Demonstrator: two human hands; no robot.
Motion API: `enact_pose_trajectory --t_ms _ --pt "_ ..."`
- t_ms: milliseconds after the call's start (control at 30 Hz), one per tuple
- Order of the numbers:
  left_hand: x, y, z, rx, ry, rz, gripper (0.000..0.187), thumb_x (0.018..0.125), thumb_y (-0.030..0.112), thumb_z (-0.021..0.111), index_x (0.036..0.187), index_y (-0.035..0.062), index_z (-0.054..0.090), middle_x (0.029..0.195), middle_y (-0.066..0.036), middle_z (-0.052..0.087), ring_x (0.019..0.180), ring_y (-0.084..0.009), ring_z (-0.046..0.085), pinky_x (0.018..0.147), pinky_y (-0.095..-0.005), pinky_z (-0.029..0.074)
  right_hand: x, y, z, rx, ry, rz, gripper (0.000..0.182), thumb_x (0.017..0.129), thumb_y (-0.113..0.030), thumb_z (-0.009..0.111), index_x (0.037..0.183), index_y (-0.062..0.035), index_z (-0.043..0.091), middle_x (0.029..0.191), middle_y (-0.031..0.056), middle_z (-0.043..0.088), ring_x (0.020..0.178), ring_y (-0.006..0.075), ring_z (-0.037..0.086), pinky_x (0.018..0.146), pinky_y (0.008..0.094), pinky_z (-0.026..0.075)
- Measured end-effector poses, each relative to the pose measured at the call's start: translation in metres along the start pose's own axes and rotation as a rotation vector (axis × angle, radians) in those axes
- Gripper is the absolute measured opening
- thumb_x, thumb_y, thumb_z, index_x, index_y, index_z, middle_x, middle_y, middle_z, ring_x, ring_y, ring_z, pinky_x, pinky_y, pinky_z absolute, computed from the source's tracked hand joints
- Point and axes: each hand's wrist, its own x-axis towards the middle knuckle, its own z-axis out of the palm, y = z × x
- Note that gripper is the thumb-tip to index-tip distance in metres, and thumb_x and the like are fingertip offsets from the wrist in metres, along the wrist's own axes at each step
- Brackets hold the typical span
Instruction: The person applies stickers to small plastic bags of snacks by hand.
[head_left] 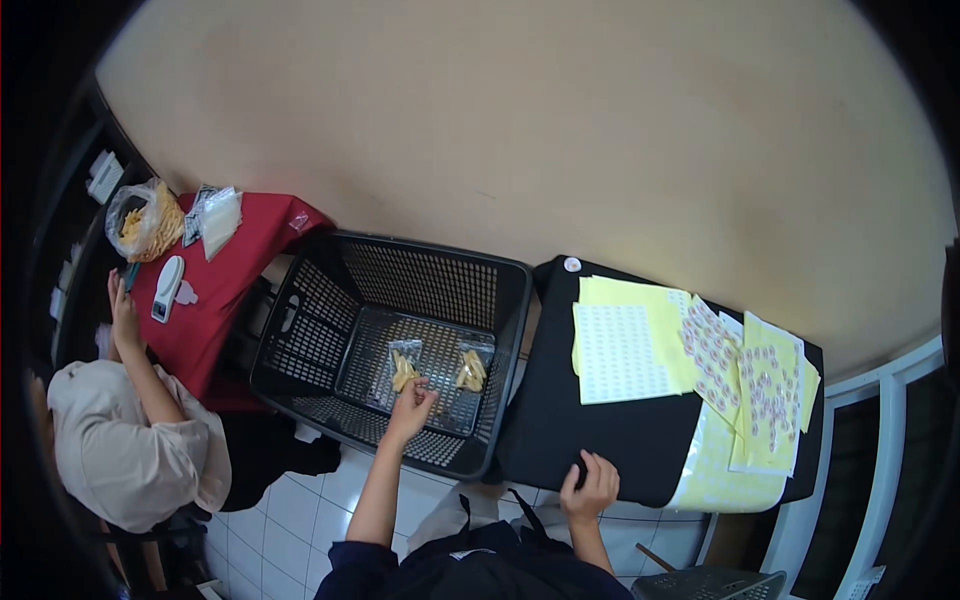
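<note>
My left hand (411,410) reaches into a large black plastic basket (390,250). Its fingers are curled together at the lower end of a small clear packet of yellowish stick-shaped snacks (402,366), and they hide part of it. To the right, a second snack packet (471,370) lies on the basket floor. My right hand (595,486) rests at the front edge of a black-covered table (545,430), with thumb and fingers apart. Beyond that hand lie yellow-backed sticker sheets (625,350), with more sheets of round stickers (768,395) overlapping at the right.
On the left, a person (140,440) stands at a red-covered table (225,290). It holds a large bag of snacks (150,225), clear empty packets (220,220) and a white scale (168,288). A wall runs behind. A grey basket (710,583) is at the lower right.
</note>
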Motion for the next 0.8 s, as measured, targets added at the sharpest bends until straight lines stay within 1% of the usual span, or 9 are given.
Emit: enact_pose_trajectory --t_ms 100,167,267,300,400,433,567,633,800 --pt "0.064 -0.081 -0.012 0.085 -0.05 -0.166 0.037 0.077 0.019 0.06 0.103 -0.0034 0.047 0.076 -0.005 0.055 0.069 -0.0119 0.053 0.064 -0.0243 0.043 -0.001 0.002 0.004 -0.013 0.009 -0.037 0.021 0.066 -0.012 0.051 0.082 -0.0019 0.06 0.079 0.0137 0.054 0.073 0.0298 0.054 0.064 0.0366 0.042" --pt "0.088 -0.123 -0.013 0.294 -0.052 -0.384 0.046 0.074 0.027 0.061 0.104 -0.0044 0.048 0.088 -0.013 0.059 0.08 -0.0224 0.057 0.073 -0.0305 0.044 -0.002 0.003 0.004 -0.031 -0.013 -0.04 0.021 0.066 -0.013 0.05 0.081 -0.002 0.06 0.078 0.0133 0.054 0.073 0.0294 0.053 0.064 0.0366 0.042" --pt "0.092 -0.126 -0.009 0.672 -0.156 -0.486 0.049 0.073 0.031 0.06 0.105 -0.0044 0.049 0.1 -0.019 0.057 0.092 -0.0297 0.056 0.08 -0.0354 0.042 -0.003 0.003 0.004 -0.058 -0.053 -0.037 0.022 0.066 -0.016 0.049 0.08 -0.0021 0.06 0.078 0.0121 0.053 0.073 0.0282 0.053 0.063 0.0366 0.042" --pt "0.098 -0.133 -0.008 0.663 -0.326 -0.507 0.048 0.074 0.031 0.059 0.105 -0.0042 0.05 0.107 -0.023 0.053 0.099 -0.0322 0.052 0.082 -0.038 0.041 -0.003 0.002 0.003 -0.065 -0.069 -0.035 0.022 0.066 -0.016 0.048 0.08 -0.0022 0.06 0.078 0.0119 0.052 0.073 0.028 0.053 0.063 0.0365 0.041" --pt "0.104 -0.149 0.013 0.601 -0.414 -0.495 0.047 0.074 0.029 0.059 0.105 -0.0052 0.05 0.105 -0.024 0.053 0.098 -0.0322 0.052 0.082 -0.0375 0.042 -0.001 0.002 0.003 -0.089 -0.087 -0.035 0.023 0.066 -0.017 0.048 0.079 -0.0033 0.06 0.078 0.011 0.051 0.072 0.0273 0.051 0.062 0.0361 0.041" --pt "0.103 -0.164 0.024 0.474 -0.273 -0.427 0.047 0.074 0.027 0.059 0.106 -0.0062 0.049 0.1 -0.024 0.054 0.093 -0.0338 0.053 0.081 -0.0378 0.042 -0.002 0.003 0.002 -0.097 -0.102 -0.026 0.023 0.066 -0.017 0.048 0.079 -0.0037 0.06 0.078 0.0107 0.05 0.072 0.0273 0.051 0.062 0.0361 0.041" --pt "0.118 -0.178 0.056 0.495 -0.232 -0.332 0.046 0.073 0.026 0.061 0.104 -0.0067 0.049 0.1 -0.023 0.054 0.094 -0.034 0.052 0.081 -0.0374 0.042 -0.005 0.001 0.002 -0.089 -0.137 0.044 0.024 0.063 -0.02 0.048 0.079 -0.0068 0.061 0.077 0.0099 0.05 0.073 0.0261 0.05 0.065 0.0363 0.042" --pt "0.124 -0.198 0.079 0.495 -0.058 -0.254 0.048 0.071 0.026 0.064 0.103 -0.0069 0.05 0.104 -0.023 0.051 0.099 -0.0338 0.049 0.084 -0.0368 0.041 -0.006 0.002 0.004 -0.096 -0.129 0.048 0.024 0.063 -0.019 0.048 0.079 -0.0062 0.06 0.076 0.0103 0.049 0.073 0.0255 0.049 0.065 0.0362 0.042" --pt "0.13 -0.249 0.119 0.363 0.006 -0.234 0.054 0.066 0.021 0.069 0.106 -0.0078 0.047 0.104 -0.022 0.051 0.099 -0.0325 0.05 0.085 -0.0358 0.041 -0.006 -0.002 0.004 -0.139 -0.154 0.088 0.027 0.066 -0.023 0.047 0.079 -0.0024 0.058 0.077 0.0136 0.045 0.073 0.0264 0.047 0.065 0.037 0.041"
